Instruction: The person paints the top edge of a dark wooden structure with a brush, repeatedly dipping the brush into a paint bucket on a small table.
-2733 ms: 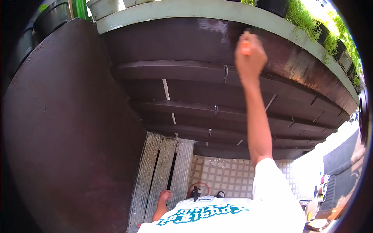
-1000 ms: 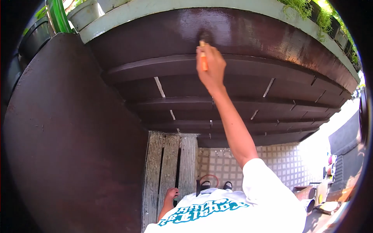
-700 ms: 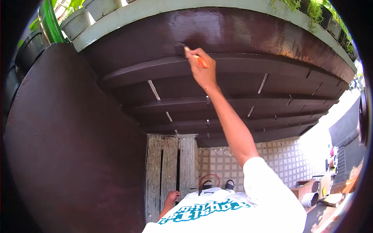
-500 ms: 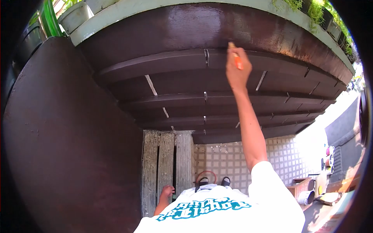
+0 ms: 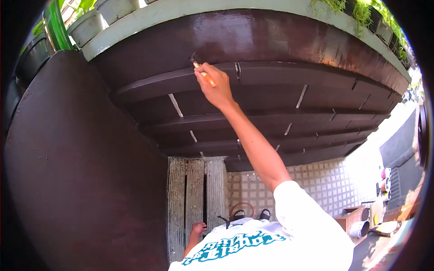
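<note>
My right hand (image 5: pixel 214 86) is closed around the orange-and-pale handle of a paintbrush (image 5: pixel 197 66). The brush's dark bristles touch the upper band of the dark brown wall (image 5: pixel 153 56), left of its glossy patch. Below that band, stepped courses show pale vertical slots. Down by my waist, my left hand (image 5: pixel 198 228) hangs over the slatted wooden bench (image 5: pixel 195 189). Its fingers are loosely bent, and I see nothing in them.
Potted plants (image 5: pixel 86 26) line the pale ledge (image 5: pixel 149 12) above the wall. A curved brown side wall (image 5: pixel 77 149) rises at left. My sandals stand on patterned floor tiles (image 5: pixel 312 180). Several paint cans (image 5: pixel 359 229) and a wooden box (image 5: pixel 347 222) are at lower right.
My right hand has swept the brush leftward along the upper band, from right of the middle slot to left of it. My left hand stays low by the bench.
</note>
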`<action>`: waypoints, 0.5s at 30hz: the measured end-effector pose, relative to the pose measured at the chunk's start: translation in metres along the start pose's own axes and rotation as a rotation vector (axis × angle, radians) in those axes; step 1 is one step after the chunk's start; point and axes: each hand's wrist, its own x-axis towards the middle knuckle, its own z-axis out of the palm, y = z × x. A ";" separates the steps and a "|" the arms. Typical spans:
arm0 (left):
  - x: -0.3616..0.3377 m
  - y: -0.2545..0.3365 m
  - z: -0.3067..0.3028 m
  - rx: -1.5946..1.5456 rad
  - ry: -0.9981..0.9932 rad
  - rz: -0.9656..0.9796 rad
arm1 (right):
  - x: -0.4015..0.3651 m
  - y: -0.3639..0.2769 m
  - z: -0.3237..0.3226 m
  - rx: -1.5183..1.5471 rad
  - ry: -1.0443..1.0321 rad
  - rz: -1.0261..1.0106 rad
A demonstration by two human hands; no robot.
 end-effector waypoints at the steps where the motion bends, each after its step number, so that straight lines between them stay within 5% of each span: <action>1: 0.018 -0.010 -0.006 -0.053 -0.033 -0.054 | -0.001 0.000 -0.009 -0.030 0.003 0.009; 3: 0.022 -0.015 -0.013 -0.020 -0.048 -0.037 | 0.004 0.006 -0.052 -0.100 0.004 0.012; 5: 0.007 -0.015 -0.010 0.059 -0.085 0.104 | 0.009 0.005 -0.113 0.074 0.057 0.316; 7: -0.001 -0.011 -0.017 0.230 -0.133 0.294 | 0.005 0.026 -0.169 -0.155 0.143 0.154; 11: 0.021 -0.009 -0.007 0.001 -0.051 0.083 | -0.001 0.044 -0.251 -0.448 0.419 0.162; 15: 0.032 0.010 0.001 0.009 -0.017 0.018 | 0.005 0.044 -0.217 -0.607 0.474 0.002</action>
